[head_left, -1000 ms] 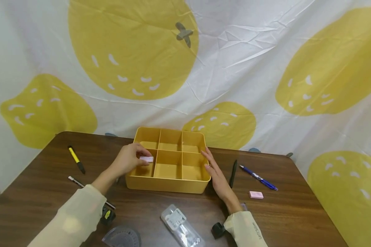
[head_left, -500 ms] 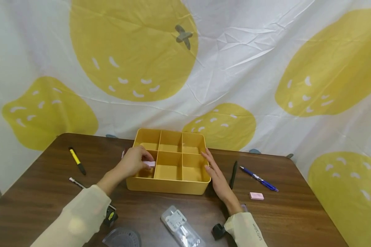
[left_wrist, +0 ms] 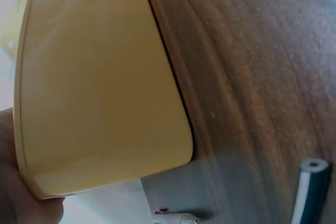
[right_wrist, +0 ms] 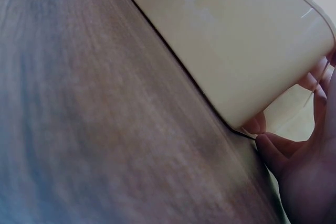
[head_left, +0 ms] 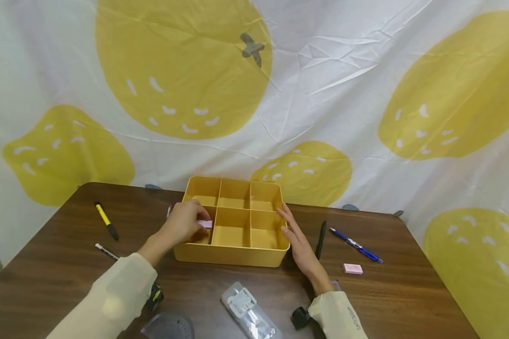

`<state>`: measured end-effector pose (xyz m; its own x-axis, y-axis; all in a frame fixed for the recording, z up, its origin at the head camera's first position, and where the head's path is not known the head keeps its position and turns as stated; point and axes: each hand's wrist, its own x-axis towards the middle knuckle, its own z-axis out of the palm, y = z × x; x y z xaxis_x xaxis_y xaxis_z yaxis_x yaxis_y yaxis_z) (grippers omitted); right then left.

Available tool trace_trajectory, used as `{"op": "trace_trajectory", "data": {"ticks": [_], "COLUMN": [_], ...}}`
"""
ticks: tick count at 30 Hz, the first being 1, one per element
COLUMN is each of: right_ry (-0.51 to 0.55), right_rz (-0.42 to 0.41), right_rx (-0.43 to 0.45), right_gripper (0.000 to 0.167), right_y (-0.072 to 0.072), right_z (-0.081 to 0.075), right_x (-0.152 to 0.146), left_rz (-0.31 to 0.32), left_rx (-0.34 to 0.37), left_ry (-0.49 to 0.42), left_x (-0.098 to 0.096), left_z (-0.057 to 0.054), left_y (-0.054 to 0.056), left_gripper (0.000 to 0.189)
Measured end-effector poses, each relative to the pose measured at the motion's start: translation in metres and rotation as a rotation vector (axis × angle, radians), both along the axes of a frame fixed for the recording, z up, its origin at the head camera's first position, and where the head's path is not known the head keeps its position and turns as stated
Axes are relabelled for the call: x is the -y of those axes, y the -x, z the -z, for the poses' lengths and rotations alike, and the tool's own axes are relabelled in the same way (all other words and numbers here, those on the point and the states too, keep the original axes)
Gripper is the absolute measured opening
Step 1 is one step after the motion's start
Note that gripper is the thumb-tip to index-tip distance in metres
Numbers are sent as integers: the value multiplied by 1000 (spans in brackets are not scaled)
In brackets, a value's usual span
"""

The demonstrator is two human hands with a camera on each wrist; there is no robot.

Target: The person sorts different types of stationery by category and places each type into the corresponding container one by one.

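Note:
A yellow box (head_left: 229,256) divided into several compartments stands on the brown table. My left hand (head_left: 181,222) reaches over its left rim and pinches a small pale pink eraser (head_left: 205,224) inside the front left compartment. Part of the eraser is hidden by the fingers. On the other side, my right hand (head_left: 300,245) rests against the box's right wall with its fingers extended. The left wrist view shows the box's outer wall, with the hand at its rim. In the right wrist view, the fingers touch the box near its corner.
Right of the box lie a black pen (head_left: 320,239), a blue pen (head_left: 356,245) and another pink eraser (head_left: 353,269). A yellow-black marker (head_left: 106,220) and a pencil (head_left: 106,251) lie left. In front are a tape measure (head_left: 156,296), protractor (head_left: 168,326) and clear plastic package (head_left: 250,310).
My left hand has moved slightly right and down, bringing the eraser lower into the front left compartment. The right hand stays against the box.

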<state>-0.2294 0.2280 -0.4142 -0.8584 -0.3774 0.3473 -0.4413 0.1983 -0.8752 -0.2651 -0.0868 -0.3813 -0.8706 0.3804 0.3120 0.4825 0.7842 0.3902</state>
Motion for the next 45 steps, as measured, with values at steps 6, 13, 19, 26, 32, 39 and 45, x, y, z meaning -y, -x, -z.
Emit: {"op": "trace_trajectory", "data": {"ticks": [6, 13, 19, 26, 32, 39, 45], "right_ry": [-2, -9, -14, -13, -14, -4, -1], "right_rz": [4, 7, 20, 17, 22, 19, 21], "right_rx": [1, -3, -5, 9, 10, 12, -3], "right_gripper": [46, 46, 46, 46, 46, 46, 45], "right_y": [0, -1, -2, -3, -5, -5, -5], "right_z": [0, 0, -2, -1, -1, -2, -3], "right_x": [-1, -2, -2, -1, -2, -2, -2], "left_rz": [-13, -23, -51, -42, -46, -37, -42], "left_rx": [-52, -63, -60, -120, -116, -132, -138], "left_ry": [100, 129, 137, 188, 201, 192, 236], "left_x": [-3, -3, -5, -5, -6, -7, -8], "left_z": [2, 3, -1, -1, 0, 0, -3], "left_y": [1, -1, -5, -8, -8, -8, -9], "left_gripper": [15, 16, 18, 18, 18, 18, 14]}}
